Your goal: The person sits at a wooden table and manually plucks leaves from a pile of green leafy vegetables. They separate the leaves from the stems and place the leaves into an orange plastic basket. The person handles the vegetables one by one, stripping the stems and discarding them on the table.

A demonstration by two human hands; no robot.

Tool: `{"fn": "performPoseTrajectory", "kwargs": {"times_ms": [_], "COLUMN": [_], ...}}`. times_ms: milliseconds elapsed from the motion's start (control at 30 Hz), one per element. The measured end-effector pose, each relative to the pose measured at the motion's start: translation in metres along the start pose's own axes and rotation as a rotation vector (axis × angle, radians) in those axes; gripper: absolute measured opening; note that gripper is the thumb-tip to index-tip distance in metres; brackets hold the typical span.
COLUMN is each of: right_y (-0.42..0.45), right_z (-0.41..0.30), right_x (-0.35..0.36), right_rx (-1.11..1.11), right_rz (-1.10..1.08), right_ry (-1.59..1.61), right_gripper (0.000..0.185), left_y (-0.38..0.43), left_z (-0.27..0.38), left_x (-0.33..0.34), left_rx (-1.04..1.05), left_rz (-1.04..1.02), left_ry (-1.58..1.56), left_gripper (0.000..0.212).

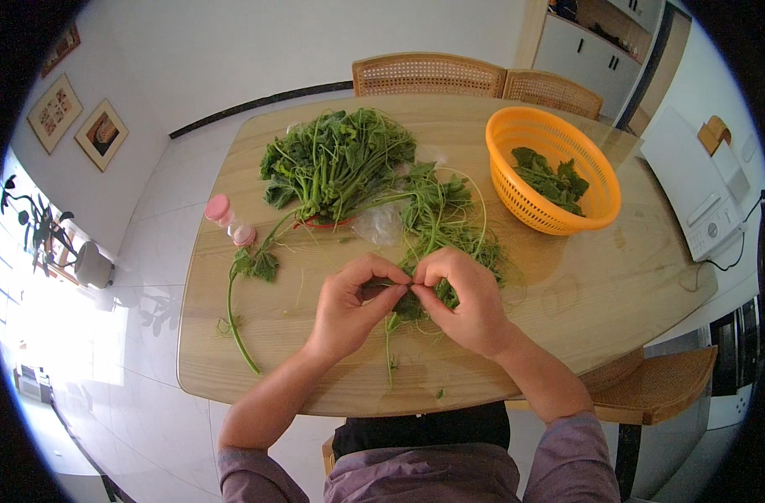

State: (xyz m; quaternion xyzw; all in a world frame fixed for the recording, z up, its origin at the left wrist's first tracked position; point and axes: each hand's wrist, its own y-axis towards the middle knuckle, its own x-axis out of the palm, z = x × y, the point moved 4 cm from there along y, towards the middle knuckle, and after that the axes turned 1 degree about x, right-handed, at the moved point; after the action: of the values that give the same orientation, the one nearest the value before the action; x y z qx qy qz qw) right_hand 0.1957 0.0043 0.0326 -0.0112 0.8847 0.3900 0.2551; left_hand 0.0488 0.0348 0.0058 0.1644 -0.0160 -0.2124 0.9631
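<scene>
My left hand (351,305) and my right hand (467,302) meet fingertip to fingertip over the near half of the table, pinching a thin green vine shoot (409,308). Most of the pinched part is hidden by my fingers. Just beyond them lies a loose heap of stems and curly tendrils (445,236). A thick bunch of leafy vine greens (345,166) rests farther back, with a red edge showing beneath it. One long shoot with leaves (235,324) lies apart on the left. An orange plastic colander (500,173) at the back right holds some leafy greens (549,179).
A crumpled clear plastic bag (379,223) lies between bunch and heap. Left of the bunch is a pink-ended hourglass-shaped object (231,221). Cane-backed chairs (428,75) stand beyond the wooden table (583,295). A white appliance (693,182) with a cord is at the right.
</scene>
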Motion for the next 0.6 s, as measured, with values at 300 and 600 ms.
{"fn": "performPoseTrajectory", "kwargs": {"times_ms": [300, 600], "right_y": [0.0004, 0.0017], "right_z": [-0.0057, -0.0095], "right_x": [0.0001, 0.0009], "right_rx": [-0.106, -0.109], "right_rz": [0.042, 0.017], "right_ry": [-0.115, -0.141], "right_gripper": [0.031, 0.028], "left_y": [-0.0017, -0.0027], "left_z": [-0.0031, 0.0003], "left_x": [0.0006, 0.002], "left_rx": [-0.038, -0.099], "left_rz": [0.028, 0.034], "left_ry": [0.012, 0.07], "left_gripper": [0.01, 0.008]}}
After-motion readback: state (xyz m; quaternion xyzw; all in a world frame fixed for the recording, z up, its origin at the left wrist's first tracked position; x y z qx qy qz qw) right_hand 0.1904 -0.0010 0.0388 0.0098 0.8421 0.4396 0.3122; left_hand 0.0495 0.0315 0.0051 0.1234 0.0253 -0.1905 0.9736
